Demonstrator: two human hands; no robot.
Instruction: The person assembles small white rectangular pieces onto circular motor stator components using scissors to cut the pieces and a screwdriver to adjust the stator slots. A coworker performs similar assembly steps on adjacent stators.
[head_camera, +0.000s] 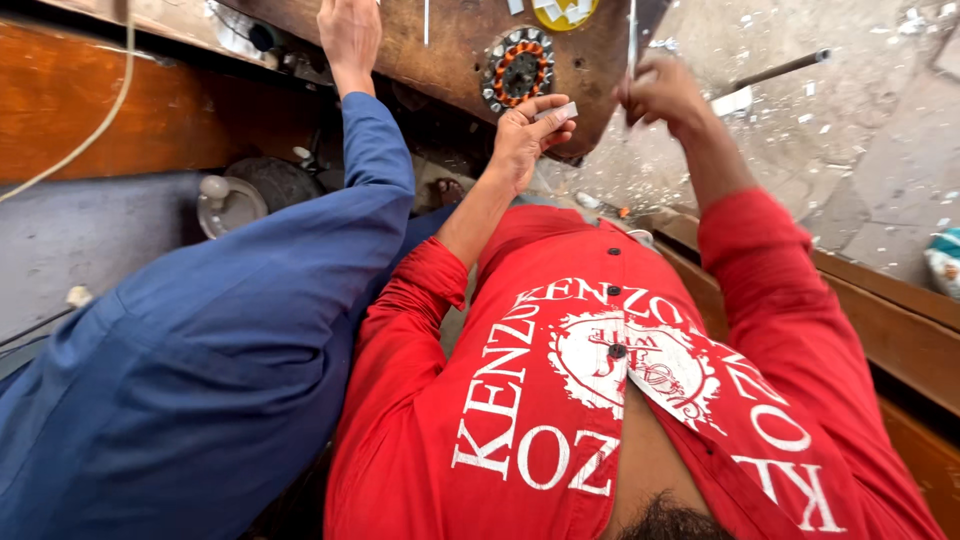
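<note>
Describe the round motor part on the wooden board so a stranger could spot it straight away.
Start at the brown wooden board at the top of the view, beyond the left hand holding a small pale strip. Just above that hand lies the motor stator, a dark metal ring. Its circle of orange copper windings sets it apart from the yellow disc beside it.

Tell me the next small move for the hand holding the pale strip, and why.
Probably carry the pale strip in the left hand up to the round wound core on the wooden board; the strip is pinched at the fingertips, just below the core, apart from it.
</note>
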